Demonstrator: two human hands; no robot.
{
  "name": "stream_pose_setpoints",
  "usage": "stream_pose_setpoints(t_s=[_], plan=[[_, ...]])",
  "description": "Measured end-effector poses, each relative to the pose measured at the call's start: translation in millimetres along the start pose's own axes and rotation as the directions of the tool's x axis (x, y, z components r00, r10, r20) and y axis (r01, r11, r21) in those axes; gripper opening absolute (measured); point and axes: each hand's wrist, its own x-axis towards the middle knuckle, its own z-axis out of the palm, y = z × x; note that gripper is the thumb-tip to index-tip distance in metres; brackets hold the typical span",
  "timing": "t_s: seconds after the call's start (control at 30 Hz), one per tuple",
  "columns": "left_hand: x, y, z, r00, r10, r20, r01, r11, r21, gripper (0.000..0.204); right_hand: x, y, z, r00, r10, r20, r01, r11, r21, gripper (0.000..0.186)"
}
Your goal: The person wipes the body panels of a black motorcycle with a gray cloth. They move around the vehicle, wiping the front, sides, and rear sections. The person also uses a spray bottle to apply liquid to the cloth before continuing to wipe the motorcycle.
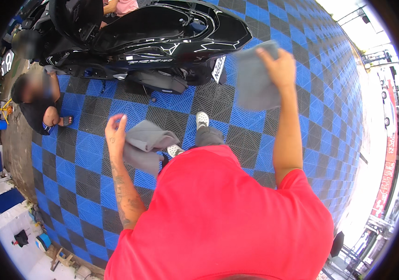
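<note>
- Head view: blue-and-black tiles [320, 140] spread wide, with grey-brown ground [18, 154] at left.
- A black motorcycle [162, 44] blocked the far side; a person [36, 105] squatted near its left end.
- Right hand [279, 67] clamped a grey cloth [255, 88] beside the motorcycle; left hand [117, 129] curled beside a second cloth [150, 135], grip impossible to tell.
- Rightward, tiles ran to pale ground [367, 186].

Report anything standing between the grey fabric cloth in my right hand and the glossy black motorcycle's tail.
Nothing visible stands between them: the grey fabric cloth in your right hand appears close beside the motorcycle's tail. Whether they touch, I cannot tell.
</note>
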Motion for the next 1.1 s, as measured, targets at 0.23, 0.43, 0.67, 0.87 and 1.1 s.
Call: stream_pose_setpoints(t_s=[0.23, 0.43, 0.67, 0.87, 1.1], plan=[[-61, -227, -38, 0.889, -0.397, -0.229, 0.390, 0.917, -0.079, 0.035, 115, 76, 32, 0.965, 0.059, -0.255, 0.008, 0.968, 0.252, 0.048], [-161, -284, -12, 0.510, -0.838, -0.197, 0.853, 0.522, -0.013, 0.036, 127, 81, 132, 0.802, -0.572, 0.175, 0.589, 0.805, -0.069, 0.052], [-182, -257, 45, 0.444, -0.891, -0.099, 0.858, 0.454, -0.240, 0.041, 62, 31, 205, 0.695, -0.638, 0.331, 0.687, 0.725, -0.045, 0.074], [-129, -225, 83, 0.546, -0.835, -0.067, 0.835, 0.549, -0.039, 0.048, 29, -54, 245, 0.553, -0.716, 0.425, 0.756, 0.646, 0.104, 0.079], [-63, -176, 78, 0.691, -0.710, -0.133, 0.719, 0.694, 0.036, 0.050, 132, 85, 159, 0.722, -0.565, 0.401, 0.655, 0.744, -0.131, 0.073]])
